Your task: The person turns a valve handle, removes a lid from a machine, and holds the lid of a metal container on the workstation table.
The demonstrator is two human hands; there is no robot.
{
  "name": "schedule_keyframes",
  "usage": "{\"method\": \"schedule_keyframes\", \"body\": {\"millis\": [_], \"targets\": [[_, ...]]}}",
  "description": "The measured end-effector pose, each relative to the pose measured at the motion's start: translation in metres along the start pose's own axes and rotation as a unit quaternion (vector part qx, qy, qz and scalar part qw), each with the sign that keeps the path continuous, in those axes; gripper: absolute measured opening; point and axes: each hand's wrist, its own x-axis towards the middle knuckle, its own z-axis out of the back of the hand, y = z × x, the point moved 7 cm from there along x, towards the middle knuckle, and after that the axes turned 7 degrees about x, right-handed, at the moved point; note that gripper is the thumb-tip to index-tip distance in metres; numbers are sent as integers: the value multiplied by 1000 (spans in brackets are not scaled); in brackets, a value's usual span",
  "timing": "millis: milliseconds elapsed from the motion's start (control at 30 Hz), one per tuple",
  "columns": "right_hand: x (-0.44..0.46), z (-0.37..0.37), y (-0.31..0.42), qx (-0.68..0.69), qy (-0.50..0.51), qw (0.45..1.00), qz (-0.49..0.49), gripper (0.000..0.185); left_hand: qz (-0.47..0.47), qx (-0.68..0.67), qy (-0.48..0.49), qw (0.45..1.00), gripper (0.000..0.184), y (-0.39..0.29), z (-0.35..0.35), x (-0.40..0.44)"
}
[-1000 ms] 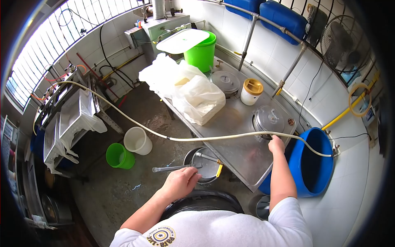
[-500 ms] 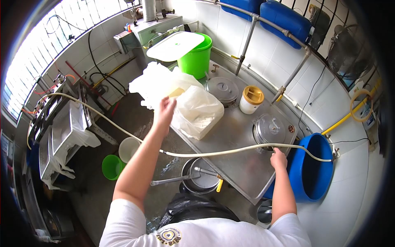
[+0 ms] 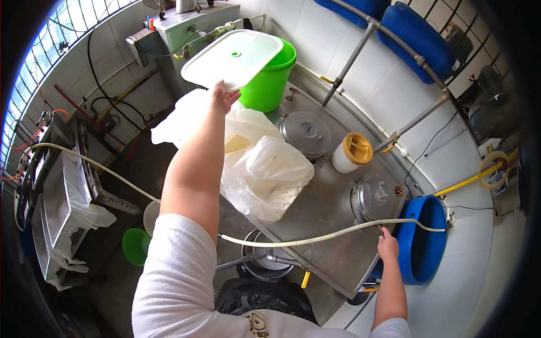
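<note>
White, probably plastic: that's the flat lid (image 3: 248, 56) just past the left hand (image 3: 224, 97), on its far side from the wearer, one corner overlapping the green bucket (image 3: 267, 84) in my view. Thumb's at the lid's near edge, fingers curled below it, but from my remote feed I honestly can't tell if that's a real pinch or just a touch. Lens warps everything, so I won't call the long axis. Left is easily nearer; the right hand (image 3: 387, 246) is well apart, near the hose (image 3: 332, 236), fingers curled, grip unclear to me. A rumpled whitish bag (image 3: 270, 174) lies between the two.
</note>
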Motion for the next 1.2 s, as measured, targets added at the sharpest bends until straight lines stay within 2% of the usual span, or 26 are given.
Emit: {"method": "schedule_keyframes", "body": {"millis": [33, 67, 100, 167, 267, 367, 433, 467, 500, 567, 633, 700, 767, 833, 900, 933, 1033, 1067, 1100, 1200], "targets": [[0, -1, 1, -2, 4, 1000, 5, 45, -38, -17, 42, 998, 59, -4, -1, 3], [-1, 2, 1, 4, -1, 1000, -4, 44, -56, -68, 59, 994, 34, -11, -2, -2], [-3, 5, 4, 14, -5, 1000, -11, 44, -138, -104, 156, 973, 30, -25, -10, -17], [-4, 6, 8, 36, 8, 999, -10, 45, -114, -180, 168, 963, 29, -36, -1, -25], [1, -5, -4, 38, -8, 999, 21, 45, -232, -170, 36, 957, 35, -102, 28, -177], [4, -7, -4, 58, 3, 997, 49, 46, -287, -136, -13, 948, 28, -121, 155, -254], [12, -16, -13, 90, -2, 992, 85, 46, -321, -152, -177, 918, 27, -128, 253, -332], [6, -8, -4, 89, 10, 994, 62, 45, -325, -140, -229, 907, 28, -122, 317, -364], [7, -6, 3, 94, 11, 992, 83, 45, -324, -133, -277, 895, 28, -117, 374, -400], [9, -11, -7, 112, 19, 991, 65, 46, -280, -155, -422, 848, 26, -98, 438, -505], [19, -20, -17, 129, 32, 987, 88, 46, -226, -138, -515, 815, 33, -68, 503, -605], [31, -30, -24, 128, 28, 984, 122, 45, -126, -74, -623, 769, 37, -34, 511, -709], [33, -32, -23, 125, 30, 983, 128, 45, -109, -122, -627, 762, 33, 26, 543, -781], [32, -34, -26, 114, 37, 983, 139, 44, -56, -112, -665, 736, 35, 75, 535, -840], [41, -38, -26, 102, 29, 983, 149, 44, -57, -144, -702, 696, 36, 111, 512, -881], [47, -44, -28, 108, 36, 983, 142, 44, -46, -146, -705, 693, 37, 123, 503, -897], [94, -79, -44, 111, 35, 970, 212, 43, -55, -182, -672, 716, 36, 136, 490, -920], [189, -144, -67, 84, 28, 968, 235, 38, -72, -174, -662, 725, 36, 131, 484, -926], [221, -165, -71, 67, -44, 938, 338, 32, -89, -166, -654, 733, 36, 124, 480, -934], [150, -132, -15, 89, -12, 927, 365, 33, -125, -183, -635, 740, 34, 106, 490, -965]]}}
